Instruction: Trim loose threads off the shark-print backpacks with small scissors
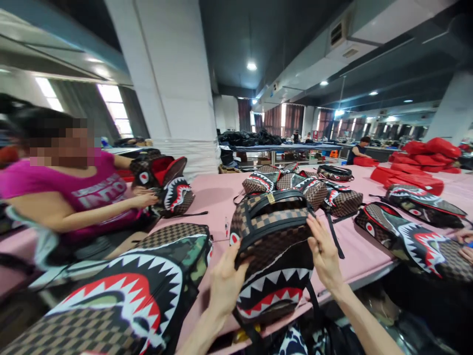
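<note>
A checkered brown backpack [277, 241] with a black zipper band and a red-and-white shark mouth stands upright at the table edge before me. My left hand [228, 281] grips its left side, thumb on the front and fingers curled round the edge. On the opposite side, my right hand [325, 249] holds the upper right edge, its fingers fairly straight against the bag. The bag's carry handle [271, 198] lies across its top. Close by on the left is a larger-looking shark-mouth backpack [148, 286], lying with its checkered part toward me.
Several similar backpacks [303, 187] lie behind mine on the pink table [369, 246]; another backpack [410, 236] is at right, near another person's hand [466, 251]. A co-worker [92, 192] at left handles an open backpack [173, 190]. Red bags [424, 158] are piled farther back.
</note>
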`<act>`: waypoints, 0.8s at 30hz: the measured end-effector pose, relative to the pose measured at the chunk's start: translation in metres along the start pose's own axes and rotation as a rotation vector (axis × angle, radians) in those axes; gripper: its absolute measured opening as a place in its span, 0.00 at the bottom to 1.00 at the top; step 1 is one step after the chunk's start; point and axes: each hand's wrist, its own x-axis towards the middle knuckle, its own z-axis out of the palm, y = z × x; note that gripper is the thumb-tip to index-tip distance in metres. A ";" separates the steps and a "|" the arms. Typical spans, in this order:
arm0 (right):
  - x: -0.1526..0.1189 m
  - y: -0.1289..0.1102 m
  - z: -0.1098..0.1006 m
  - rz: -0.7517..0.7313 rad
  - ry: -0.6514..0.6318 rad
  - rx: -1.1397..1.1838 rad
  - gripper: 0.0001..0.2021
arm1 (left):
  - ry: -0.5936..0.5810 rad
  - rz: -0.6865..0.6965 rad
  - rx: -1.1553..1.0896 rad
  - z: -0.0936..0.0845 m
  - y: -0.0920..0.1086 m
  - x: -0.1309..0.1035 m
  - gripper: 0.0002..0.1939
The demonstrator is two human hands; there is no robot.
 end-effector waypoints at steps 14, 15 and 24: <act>0.051 0.011 -0.036 0.237 -0.147 0.105 0.18 | -0.028 -0.066 -0.205 -0.033 0.017 0.047 0.17; 0.043 0.004 -0.039 0.184 -0.154 0.069 0.16 | -0.050 -0.175 -0.228 -0.025 0.004 0.065 0.19; -0.003 -0.003 -0.024 -0.171 -0.209 -0.191 0.23 | -0.274 -0.400 -0.307 0.016 -0.039 0.106 0.24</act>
